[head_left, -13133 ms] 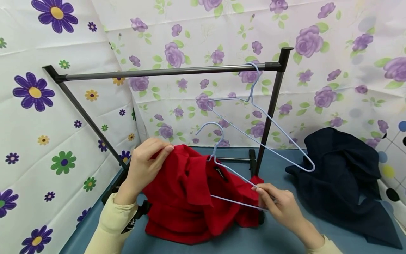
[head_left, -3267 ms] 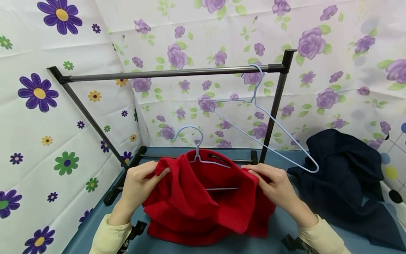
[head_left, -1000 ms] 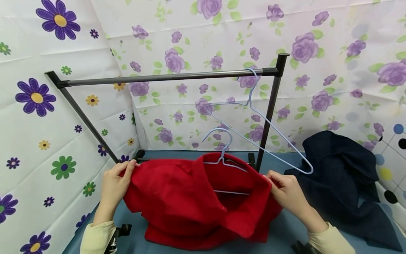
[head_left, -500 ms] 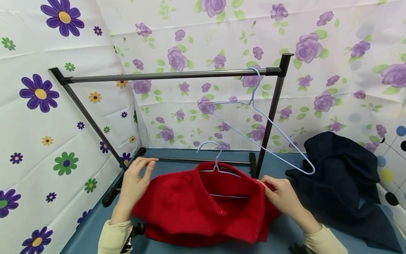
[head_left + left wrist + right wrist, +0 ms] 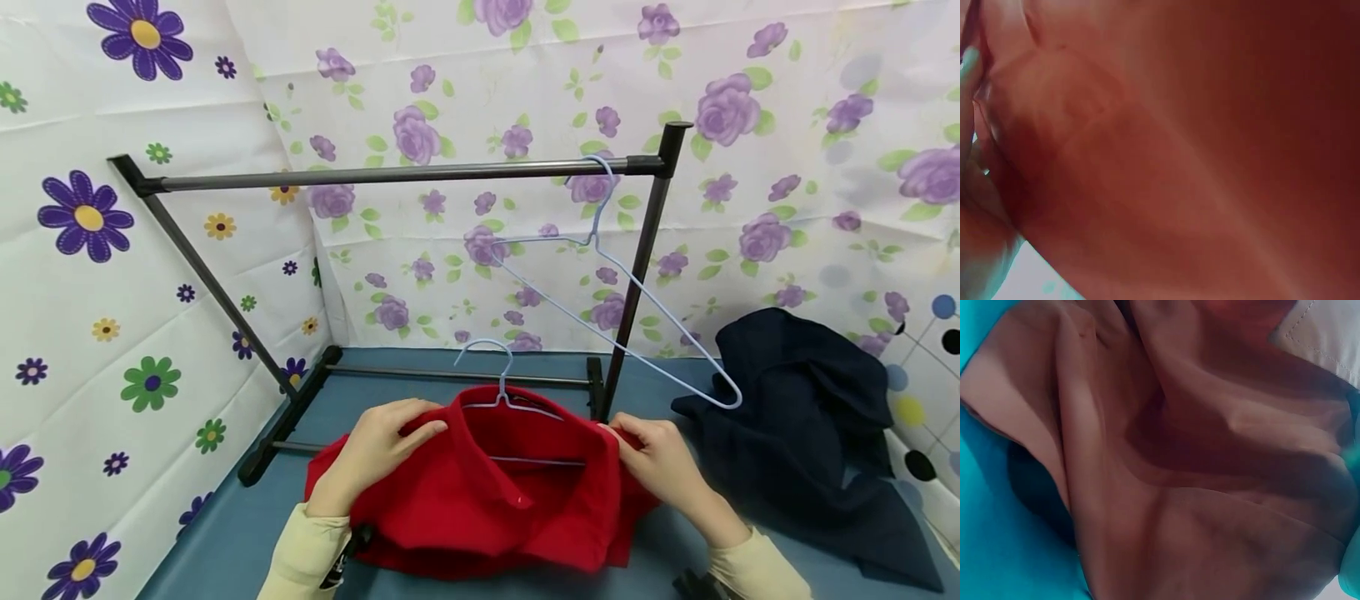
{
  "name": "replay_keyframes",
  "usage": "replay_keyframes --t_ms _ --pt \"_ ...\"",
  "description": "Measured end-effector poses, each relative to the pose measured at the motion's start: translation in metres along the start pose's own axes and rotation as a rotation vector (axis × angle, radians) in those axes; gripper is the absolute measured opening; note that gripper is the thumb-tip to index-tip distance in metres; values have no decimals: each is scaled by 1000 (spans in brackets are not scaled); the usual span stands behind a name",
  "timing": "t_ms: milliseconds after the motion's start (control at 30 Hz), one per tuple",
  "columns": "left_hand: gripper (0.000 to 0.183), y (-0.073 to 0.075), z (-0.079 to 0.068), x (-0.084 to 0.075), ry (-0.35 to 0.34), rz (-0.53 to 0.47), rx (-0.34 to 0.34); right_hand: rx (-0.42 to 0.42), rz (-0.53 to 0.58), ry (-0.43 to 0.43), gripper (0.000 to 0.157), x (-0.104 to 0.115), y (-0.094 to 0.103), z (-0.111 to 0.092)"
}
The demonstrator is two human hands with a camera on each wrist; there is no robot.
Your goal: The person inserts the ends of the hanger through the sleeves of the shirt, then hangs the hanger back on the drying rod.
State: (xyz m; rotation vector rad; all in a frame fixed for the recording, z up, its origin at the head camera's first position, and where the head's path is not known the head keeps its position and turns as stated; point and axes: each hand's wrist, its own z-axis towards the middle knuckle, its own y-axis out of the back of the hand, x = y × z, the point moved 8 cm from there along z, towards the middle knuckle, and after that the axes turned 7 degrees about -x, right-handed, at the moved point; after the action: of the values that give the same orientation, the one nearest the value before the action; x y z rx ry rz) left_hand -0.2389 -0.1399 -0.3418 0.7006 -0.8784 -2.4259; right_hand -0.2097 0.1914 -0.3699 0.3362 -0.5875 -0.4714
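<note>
- Rack point(image 5: 200, 267): stands on the table point(image 5: 225, 533); its top bar point(image 5: 420, 173) runs left to right.
- Left hand point(image 5: 378, 450): lies on the left shoulder of the shirt point(image 5: 480, 525), beside the collar point(image 5: 477, 462). Cannot tell whether cloth is pinched between thumb and fingers.
- Shirt: red; rests on the table between the 2 hands, in front of the bar. Long axis: left to right, roughly parallel to the bar.
- Shirt hanger point(image 5: 502, 392): sits inside the collar. Its hook point(image 5: 512, 358) projects above the collar, lower than the bar, open end to the left. The left hand is nearer to the hook.
- Right hand point(image 5: 660, 467): pinches the shirt at the right side of the collar.
- Bare hanger point(image 5: 595, 236): hangs on the bar, near its right end.
- Navy cloth point(image 5: 810, 433): lies crumpled on the table, right of the right hand.
- Count: 1 rack, 1 shirt, 2 hangers, 1 navy cloth, 2 hands.
</note>
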Motion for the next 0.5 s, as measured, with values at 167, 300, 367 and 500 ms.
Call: replay_keyframes --t_ms 167,300,367,500 --pt "20 0 -5 3 -49 -8 -58 26 27 -35 28 -2 -3 -3" --pt "22 4 -7 5 -52 -53 -96 30 25 -67 24 -6 0 -3" --pt "21 9 -7 6 -49 -75 -119 30 27 -84 24 -9 3 -2" --pt "17 17 -6 10 -15 -112 -148 54 48 -90 31 -11 11 0"
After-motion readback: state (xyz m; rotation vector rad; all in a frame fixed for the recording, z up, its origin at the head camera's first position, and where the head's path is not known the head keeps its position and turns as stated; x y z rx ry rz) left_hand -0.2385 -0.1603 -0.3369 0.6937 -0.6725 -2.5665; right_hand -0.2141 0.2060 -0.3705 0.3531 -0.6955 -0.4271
